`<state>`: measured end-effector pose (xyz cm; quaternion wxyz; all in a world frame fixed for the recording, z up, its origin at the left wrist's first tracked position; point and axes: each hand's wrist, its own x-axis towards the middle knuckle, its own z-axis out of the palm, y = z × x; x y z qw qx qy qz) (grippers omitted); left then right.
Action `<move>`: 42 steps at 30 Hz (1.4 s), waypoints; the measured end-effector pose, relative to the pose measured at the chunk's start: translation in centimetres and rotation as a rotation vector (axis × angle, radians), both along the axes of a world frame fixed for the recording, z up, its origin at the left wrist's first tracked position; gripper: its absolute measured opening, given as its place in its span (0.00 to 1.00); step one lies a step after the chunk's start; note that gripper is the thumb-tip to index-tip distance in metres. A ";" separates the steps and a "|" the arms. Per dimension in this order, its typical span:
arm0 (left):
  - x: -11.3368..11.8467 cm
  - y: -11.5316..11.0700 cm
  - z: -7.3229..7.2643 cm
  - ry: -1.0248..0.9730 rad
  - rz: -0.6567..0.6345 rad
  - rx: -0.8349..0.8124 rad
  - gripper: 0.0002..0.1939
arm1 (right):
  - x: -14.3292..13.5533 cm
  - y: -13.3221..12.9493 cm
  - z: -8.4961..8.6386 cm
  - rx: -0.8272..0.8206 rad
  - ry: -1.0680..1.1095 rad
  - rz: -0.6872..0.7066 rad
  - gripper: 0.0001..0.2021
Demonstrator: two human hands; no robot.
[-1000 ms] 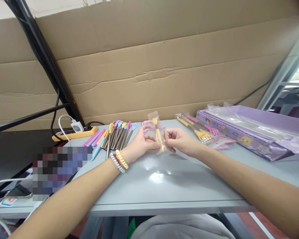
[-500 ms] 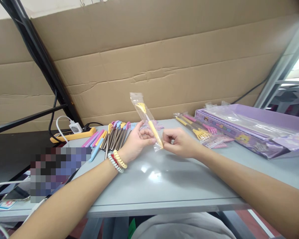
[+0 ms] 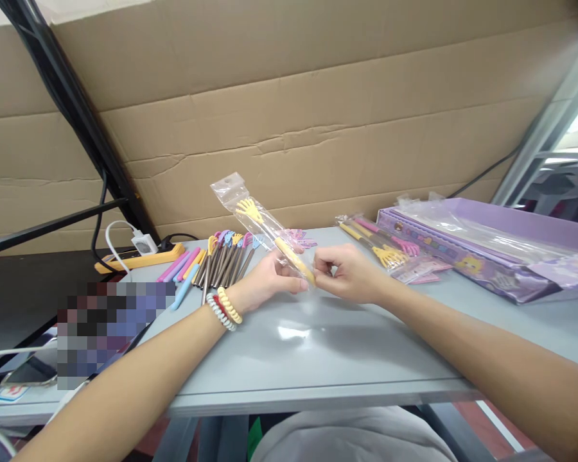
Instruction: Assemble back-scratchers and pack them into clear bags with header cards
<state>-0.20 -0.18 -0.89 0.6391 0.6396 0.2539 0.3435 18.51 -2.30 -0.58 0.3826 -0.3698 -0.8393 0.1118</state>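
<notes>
A yellow back scratcher (image 3: 293, 255) with a hand-shaped head lies slantwise inside a clear plastic bag (image 3: 230, 187), head up and to the left. My left hand (image 3: 270, 277) is closed around the bag near the handle. At the lower end of the handle, my right hand (image 3: 343, 273) is curled, its fingers pinched against the bag's end. Behind my left hand are several pink hand-shaped pieces (image 3: 302, 239), partly covered. Dark rods with coloured hand-shaped heads (image 3: 226, 263) lie in a row to the left, beside several coloured handles (image 3: 187, 273).
Bagged back scratchers (image 3: 378, 247) lie right of my right hand, near pink cards (image 3: 422, 269). A purple box (image 3: 443, 256) holding clear bags stands at the right. A yellow power strip (image 3: 142, 258) sits at the back left, before a cardboard wall (image 3: 270, 96).
The bag's top has tipped to the left, so the back scratcher slants more. My left hand's fingers have closed around the bag from behind. My right hand stays nearly in place.
</notes>
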 end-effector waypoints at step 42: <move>-0.3 0.1 -0.3 -0.005 -0.089 0.034 0.29 | 0.3 0.0 0.3 -0.175 -0.080 0.089 0.10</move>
